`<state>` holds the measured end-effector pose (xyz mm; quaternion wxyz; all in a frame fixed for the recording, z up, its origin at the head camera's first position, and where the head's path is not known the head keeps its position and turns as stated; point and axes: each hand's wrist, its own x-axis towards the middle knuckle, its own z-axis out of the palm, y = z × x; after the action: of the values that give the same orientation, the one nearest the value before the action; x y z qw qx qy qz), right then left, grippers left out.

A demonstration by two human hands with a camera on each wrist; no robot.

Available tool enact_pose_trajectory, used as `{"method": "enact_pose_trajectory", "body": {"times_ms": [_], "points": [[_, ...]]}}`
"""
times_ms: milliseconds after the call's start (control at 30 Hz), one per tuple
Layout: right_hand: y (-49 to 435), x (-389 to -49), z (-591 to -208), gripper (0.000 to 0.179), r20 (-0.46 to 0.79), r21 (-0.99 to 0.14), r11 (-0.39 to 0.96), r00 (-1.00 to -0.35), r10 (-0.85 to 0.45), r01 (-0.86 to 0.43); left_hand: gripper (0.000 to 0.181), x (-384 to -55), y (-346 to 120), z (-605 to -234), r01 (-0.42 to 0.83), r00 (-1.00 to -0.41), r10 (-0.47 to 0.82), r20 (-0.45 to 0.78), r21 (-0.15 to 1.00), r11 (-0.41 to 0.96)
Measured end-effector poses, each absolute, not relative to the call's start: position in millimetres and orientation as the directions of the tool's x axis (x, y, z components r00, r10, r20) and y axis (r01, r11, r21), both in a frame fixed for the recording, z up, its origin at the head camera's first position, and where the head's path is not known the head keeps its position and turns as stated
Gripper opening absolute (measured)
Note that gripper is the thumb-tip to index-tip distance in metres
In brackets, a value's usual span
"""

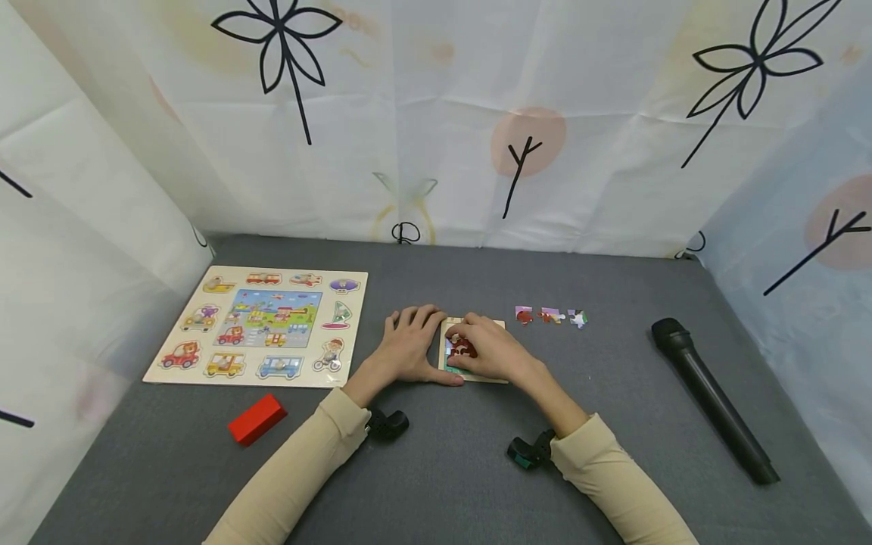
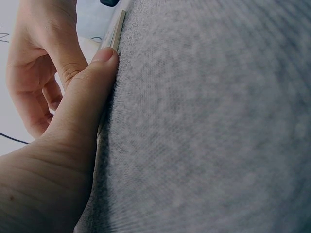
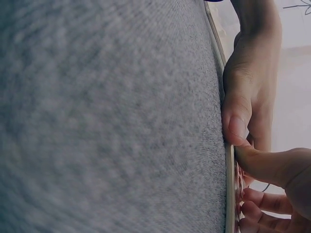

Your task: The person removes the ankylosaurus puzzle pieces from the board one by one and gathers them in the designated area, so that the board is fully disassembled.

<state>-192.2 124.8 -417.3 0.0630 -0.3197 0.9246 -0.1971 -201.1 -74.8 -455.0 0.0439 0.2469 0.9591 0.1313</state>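
Pale-edged puzzle [image 1: 443,348] touches the spread left hand [image 1: 412,350] — and the bent-fingered right hand [image 1: 492,350], grip unclear.

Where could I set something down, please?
The grey table is bare between the loose puzzle pieces and the microphone, and between the two sleeves. It's crowded at the small tray, with the left hand at its edge and the right hand over it. The puzzle board occupies the back left.
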Motion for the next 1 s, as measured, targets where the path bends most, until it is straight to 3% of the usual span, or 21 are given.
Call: {"method": "enact_pose_trajectory", "body": {"times_ms": [1000], "points": [[125.8, -190.3, -418.0, 0.035, 0.050, -0.427, 0.697, -0.784, -0.618, -0.576, 0.112, -199.9, -73.6, -453.4, 0.455, -0.879, 0.477, -0.015, 0.273, 0.847]]}}
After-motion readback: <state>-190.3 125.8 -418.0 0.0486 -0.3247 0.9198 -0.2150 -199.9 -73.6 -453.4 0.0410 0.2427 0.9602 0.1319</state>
